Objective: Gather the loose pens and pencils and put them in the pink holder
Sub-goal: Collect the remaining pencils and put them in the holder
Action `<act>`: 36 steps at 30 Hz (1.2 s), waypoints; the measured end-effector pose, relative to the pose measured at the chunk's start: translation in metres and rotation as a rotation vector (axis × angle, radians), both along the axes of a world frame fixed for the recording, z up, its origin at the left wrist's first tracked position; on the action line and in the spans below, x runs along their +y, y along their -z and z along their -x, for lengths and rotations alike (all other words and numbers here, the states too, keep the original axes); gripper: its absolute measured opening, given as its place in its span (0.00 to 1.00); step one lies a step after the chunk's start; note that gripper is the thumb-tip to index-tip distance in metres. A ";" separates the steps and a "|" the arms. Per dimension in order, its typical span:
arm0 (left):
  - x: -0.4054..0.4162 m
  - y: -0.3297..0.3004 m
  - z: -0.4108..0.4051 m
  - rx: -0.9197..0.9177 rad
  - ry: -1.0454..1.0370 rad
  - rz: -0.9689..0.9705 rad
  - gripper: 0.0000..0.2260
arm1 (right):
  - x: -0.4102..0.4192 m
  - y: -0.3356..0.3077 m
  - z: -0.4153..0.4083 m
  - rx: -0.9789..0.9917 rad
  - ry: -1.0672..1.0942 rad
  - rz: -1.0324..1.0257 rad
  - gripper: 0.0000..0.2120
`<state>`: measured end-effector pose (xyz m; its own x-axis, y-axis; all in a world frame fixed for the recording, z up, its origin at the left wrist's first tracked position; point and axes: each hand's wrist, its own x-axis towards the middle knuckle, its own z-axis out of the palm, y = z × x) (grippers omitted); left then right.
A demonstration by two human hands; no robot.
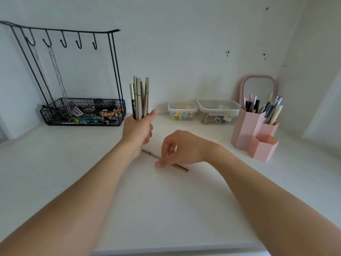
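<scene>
My left hand (138, 130) is closed around a bundle of several gold and black pens (138, 97), held upright above the white desk. One gold pen (181, 167) lies slanted on the desk in the middle. My right hand (180, 147) reaches down over it, thumb and fingers pinching its shaft. The pink holder (247, 130), made of hexagonal tubes, stands at the right with several pens and brushes sticking out of its taller tubes; its low front tube looks empty.
A black wire rack with hooks and a basket (83, 113) of clips stands at the back left. Two clear plastic boxes (182, 110) (218, 111) sit against the wall. A pink mirror (258, 87) stands behind the holder. The desk's front edge (166, 250) is near.
</scene>
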<state>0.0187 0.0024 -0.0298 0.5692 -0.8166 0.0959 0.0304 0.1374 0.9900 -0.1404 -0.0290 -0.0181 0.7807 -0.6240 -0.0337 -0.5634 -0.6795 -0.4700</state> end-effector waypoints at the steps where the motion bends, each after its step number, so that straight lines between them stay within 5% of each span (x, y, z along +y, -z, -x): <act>1: 0.000 0.001 0.000 0.002 -0.002 -0.002 0.18 | 0.001 0.003 -0.002 0.004 -0.013 0.036 0.17; 5: -0.001 0.003 0.002 -0.007 -0.001 -0.008 0.16 | -0.001 0.002 -0.002 0.028 -0.008 0.104 0.10; 12: -0.001 0.007 0.009 -0.018 0.111 -0.009 0.17 | -0.016 -0.001 0.007 0.046 0.145 0.154 0.16; 18: -0.001 0.007 0.012 -0.016 0.186 -0.049 0.19 | -0.024 -0.012 0.012 -0.732 0.288 -0.430 0.08; 21: 0.000 0.009 0.017 -0.037 0.216 -0.057 0.18 | -0.023 -0.016 0.012 -0.895 0.252 -0.516 0.11; 29: 0.005 0.011 0.026 -0.090 0.401 -0.012 0.20 | -0.017 -0.012 0.010 -0.904 0.078 -0.621 0.03; 36: 0.006 0.012 0.025 -0.181 0.452 -0.104 0.05 | -0.021 -0.008 0.011 -0.799 0.187 -0.484 0.10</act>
<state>-0.0060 0.0081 -0.0420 0.1378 -0.9883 0.0655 -0.1093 0.0506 0.9927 -0.1517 -0.0501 -0.0096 0.5738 -0.7993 0.1789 -0.0340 -0.2415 -0.9698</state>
